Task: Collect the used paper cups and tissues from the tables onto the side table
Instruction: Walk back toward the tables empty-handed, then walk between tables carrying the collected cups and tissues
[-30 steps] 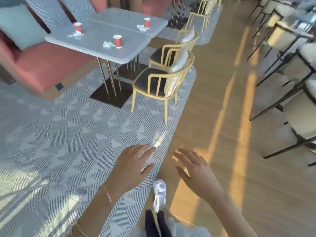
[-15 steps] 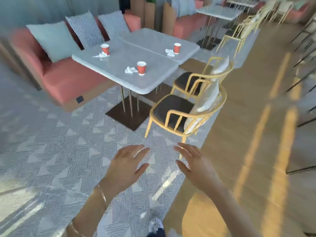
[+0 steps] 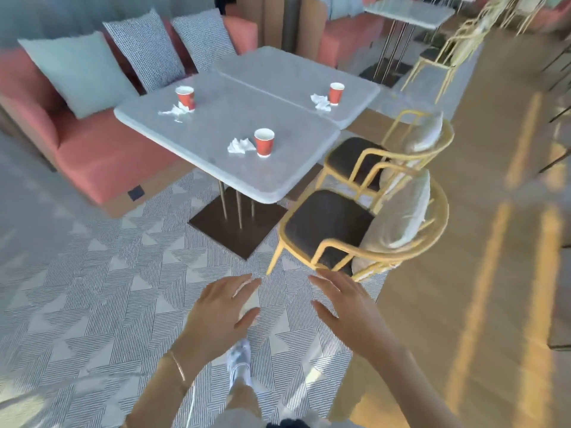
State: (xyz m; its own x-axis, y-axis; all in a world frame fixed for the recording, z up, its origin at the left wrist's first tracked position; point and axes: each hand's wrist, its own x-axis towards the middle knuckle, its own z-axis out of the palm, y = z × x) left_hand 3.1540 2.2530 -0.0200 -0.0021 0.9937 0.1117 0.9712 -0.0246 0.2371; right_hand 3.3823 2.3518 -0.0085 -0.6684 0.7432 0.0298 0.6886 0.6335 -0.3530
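Observation:
Three red paper cups stand on two joined grey tables [image 3: 216, 118]. The nearest cup [image 3: 264, 143] has a crumpled tissue [image 3: 240, 145] to its left. The far-left cup [image 3: 185, 97] stands behind a flat tissue [image 3: 174, 112]. The far-right cup [image 3: 336, 93] has a tissue [image 3: 320, 102] beside it. My left hand [image 3: 221, 310] and my right hand [image 3: 343, 301] hover low over the carpet, palms down, fingers spread, holding nothing, well short of the tables.
Two yellow chairs with cushions, the nearer chair [image 3: 364, 230] just ahead of my right hand, line the tables' right side. A coral sofa [image 3: 86, 156] with pillows runs along the left. Patterned carpet lies underfoot; wood floor [image 3: 463, 273] stretches to the right.
The view has closed in on the tables and chairs, which now look larger and nearer. Both hands stay in front of me, empty, in much the same pose.

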